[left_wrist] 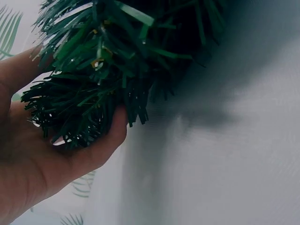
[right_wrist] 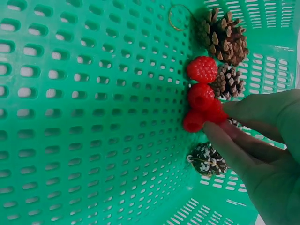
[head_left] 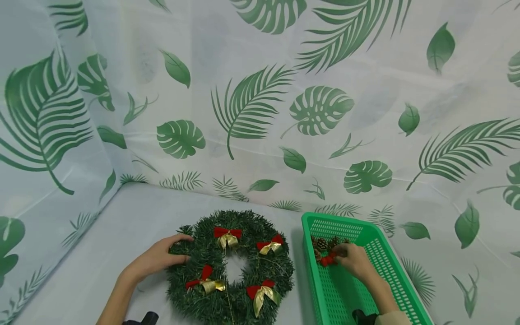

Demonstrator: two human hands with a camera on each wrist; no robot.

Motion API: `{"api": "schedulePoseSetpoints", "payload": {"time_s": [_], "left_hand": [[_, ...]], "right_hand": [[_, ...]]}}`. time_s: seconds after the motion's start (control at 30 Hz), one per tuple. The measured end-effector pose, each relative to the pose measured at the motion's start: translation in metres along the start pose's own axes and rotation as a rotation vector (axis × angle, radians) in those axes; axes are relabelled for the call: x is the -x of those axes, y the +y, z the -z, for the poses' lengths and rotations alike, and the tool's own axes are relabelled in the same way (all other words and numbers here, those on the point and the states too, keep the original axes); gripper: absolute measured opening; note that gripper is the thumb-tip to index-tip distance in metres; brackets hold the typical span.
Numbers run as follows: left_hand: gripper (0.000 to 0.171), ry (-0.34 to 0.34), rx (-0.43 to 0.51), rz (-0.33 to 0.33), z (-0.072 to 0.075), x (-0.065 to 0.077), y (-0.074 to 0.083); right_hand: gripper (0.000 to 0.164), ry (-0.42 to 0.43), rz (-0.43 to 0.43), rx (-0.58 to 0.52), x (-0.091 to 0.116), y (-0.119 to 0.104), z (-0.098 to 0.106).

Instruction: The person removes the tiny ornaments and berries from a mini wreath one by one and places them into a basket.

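A green tinsel wreath (head_left: 199,259) (left_wrist: 112,61) lies on the white surface, with several red bows with gold ribbon (head_left: 227,234) around its ring. My left hand (head_left: 160,255) (left_wrist: 56,161) holds the wreath's left edge, thumb and fingers on either side of the green strands. Inside the green basket (head_left: 310,266) (right_wrist: 93,140), my right hand (head_left: 357,261) (right_wrist: 260,157) pinches an artificial raspberry (right_wrist: 216,111) between thumb and fingertips. More red raspberries (right_wrist: 202,70) touch or sit beside it. Part of the pinched berry is hidden by the fingers.
Several pine cones (right_wrist: 225,40) (head_left: 322,244) lie along the basket's far-left end, one of them white-flecked (right_wrist: 207,159). A thin gold wire loop (right_wrist: 179,18) shows near them. Leaf-printed white cloth (head_left: 260,171) rises behind and at the left.
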State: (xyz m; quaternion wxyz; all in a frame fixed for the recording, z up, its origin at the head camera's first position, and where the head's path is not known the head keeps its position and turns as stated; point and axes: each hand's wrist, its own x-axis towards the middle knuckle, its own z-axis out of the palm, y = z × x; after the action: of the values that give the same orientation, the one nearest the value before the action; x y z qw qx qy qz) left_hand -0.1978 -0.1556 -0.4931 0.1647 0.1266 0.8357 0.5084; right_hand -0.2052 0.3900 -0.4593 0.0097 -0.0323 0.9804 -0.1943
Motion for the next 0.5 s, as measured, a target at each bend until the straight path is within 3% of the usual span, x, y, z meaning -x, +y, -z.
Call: {"api": "schedulePoseSetpoints", "payload": {"time_s": [0.3, 0.5], "left_hand": [[0.064, 0.037, -0.085, -0.029, 0.011, 0.000, 0.006], [0.056, 0.170, -0.235, -0.098, 0.011, -0.001, 0.023]], "right_hand": [[0.019, 0.059, 0.070, 0.002, 0.007, -0.022, 0.006], [0.022, 0.052, 0.113, -0.094, 0.017, -0.062, 0.017]]}}
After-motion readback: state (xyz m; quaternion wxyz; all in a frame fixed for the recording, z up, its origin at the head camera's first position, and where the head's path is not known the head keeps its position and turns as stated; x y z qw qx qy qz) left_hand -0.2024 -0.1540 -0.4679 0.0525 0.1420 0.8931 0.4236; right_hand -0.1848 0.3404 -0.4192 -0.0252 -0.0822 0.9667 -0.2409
